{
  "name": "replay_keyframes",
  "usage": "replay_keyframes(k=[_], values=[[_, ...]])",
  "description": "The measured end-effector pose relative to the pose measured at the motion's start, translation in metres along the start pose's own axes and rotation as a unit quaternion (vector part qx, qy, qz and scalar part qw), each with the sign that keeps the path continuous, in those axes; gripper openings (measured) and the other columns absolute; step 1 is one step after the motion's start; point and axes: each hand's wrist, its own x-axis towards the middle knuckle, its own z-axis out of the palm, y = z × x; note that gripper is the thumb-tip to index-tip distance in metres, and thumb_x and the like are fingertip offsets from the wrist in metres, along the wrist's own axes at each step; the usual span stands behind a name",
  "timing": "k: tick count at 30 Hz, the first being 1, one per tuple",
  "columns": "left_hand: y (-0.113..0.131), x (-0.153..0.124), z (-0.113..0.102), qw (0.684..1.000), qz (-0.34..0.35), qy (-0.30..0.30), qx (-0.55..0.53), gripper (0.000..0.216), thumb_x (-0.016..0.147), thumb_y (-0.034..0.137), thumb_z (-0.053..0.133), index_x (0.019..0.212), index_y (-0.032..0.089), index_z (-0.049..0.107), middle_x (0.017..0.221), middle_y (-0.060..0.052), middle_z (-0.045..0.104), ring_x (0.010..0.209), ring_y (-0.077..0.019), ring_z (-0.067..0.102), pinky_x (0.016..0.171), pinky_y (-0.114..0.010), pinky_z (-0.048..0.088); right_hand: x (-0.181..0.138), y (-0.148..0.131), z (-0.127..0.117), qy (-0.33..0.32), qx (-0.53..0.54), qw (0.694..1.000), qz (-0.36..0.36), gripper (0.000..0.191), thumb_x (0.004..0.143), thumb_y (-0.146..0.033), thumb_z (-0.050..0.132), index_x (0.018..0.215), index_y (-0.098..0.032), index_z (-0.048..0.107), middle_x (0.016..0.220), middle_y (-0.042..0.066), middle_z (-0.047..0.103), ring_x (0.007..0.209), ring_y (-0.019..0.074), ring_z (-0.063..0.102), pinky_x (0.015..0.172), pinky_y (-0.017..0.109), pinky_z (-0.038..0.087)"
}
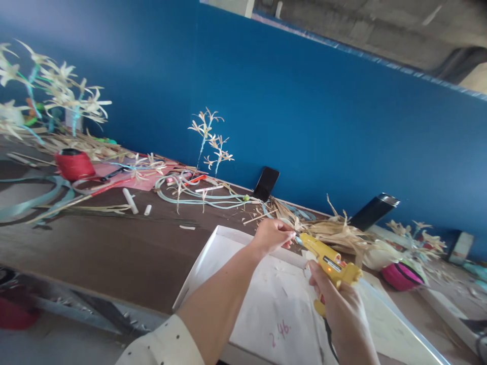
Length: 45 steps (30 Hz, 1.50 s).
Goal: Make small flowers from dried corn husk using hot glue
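Observation:
My right hand [338,304] is wrapped round the handle of a yellow hot glue gun [331,261], whose small orange light glows. The gun's nozzle points left, close to the fingertips of my left hand [274,235]. Those fingers are pinched together, and whatever is between them is too small or hidden to make out. Both hands are above a shallow white box lid [207,253] with "2.46" written inside it in red.
Behind the lid lie dried husk strips [331,228], a phone [267,183] and a black flask [375,210]. Husk flowers [211,134] stand near the blue partition [304,126]. Leftward are red thread [74,165], scissors [110,175] and white glue sticks [130,201]. A pink roll [402,275] sits right.

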Motion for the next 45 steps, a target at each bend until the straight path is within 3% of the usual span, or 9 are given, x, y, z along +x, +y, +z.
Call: replay_keyframes(k=[14, 21, 29, 45], values=[[0.005, -0.004, -0.001, 1.000, 0.000, -0.001, 0.015, 0.009, 0.069, 0.021, 0.064, 0.070, 0.013, 0.067, 0.056, 0.000, 0.061, 0.050, -0.0085, 0.058, 0.055, -0.022, 0.051, -0.002, -0.001, 0.001, 0.017, -0.014, 1.000, 0.003, 0.046, 0.066, -0.061, 0.060, 0.052, -0.018, 0.052, 0.046, -0.002, 0.046, 0.044, 0.0106, 0.039, 0.044, 0.024, 0.033], [0.000, -0.001, -0.001, 1.000, 0.005, -0.004, 0.015, 0.010, 0.069, 0.023, 0.064, 0.070, 0.013, 0.067, 0.056, 0.000, 0.061, 0.049, -0.0085, 0.058, 0.054, -0.021, 0.051, -0.004, -0.003, 0.002, 0.027, -0.017, 0.999, 0.007, 0.046, 0.067, -0.061, 0.060, 0.053, -0.018, 0.052, 0.045, -0.002, 0.044, 0.042, 0.0107, 0.038, 0.041, 0.024, 0.032], [0.002, -0.002, 0.001, 1.000, -0.001, -0.006, 0.004, 0.012, 0.070, 0.023, 0.065, 0.074, 0.012, 0.068, 0.056, 0.000, 0.062, 0.049, -0.0080, 0.057, 0.054, -0.021, 0.051, 0.004, 0.010, 0.001, -0.006, 0.079, 0.997, -0.010, 0.052, 0.062, -0.067, 0.061, 0.061, -0.015, 0.058, 0.046, -0.004, 0.039, 0.042, 0.0081, 0.032, 0.039, 0.021, 0.026], [0.006, -0.006, 0.000, 1.000, 0.005, 0.000, 0.020, 0.010, 0.068, 0.023, 0.064, 0.070, 0.013, 0.067, 0.055, 0.001, 0.060, 0.050, -0.0092, 0.058, 0.054, -0.021, 0.050, 0.000, 0.006, 0.002, -0.004, 0.037, 0.999, -0.010, 0.048, 0.065, -0.064, 0.060, 0.057, -0.017, 0.055, 0.045, -0.004, 0.036, 0.042, 0.0082, 0.031, 0.039, 0.021, 0.026]])
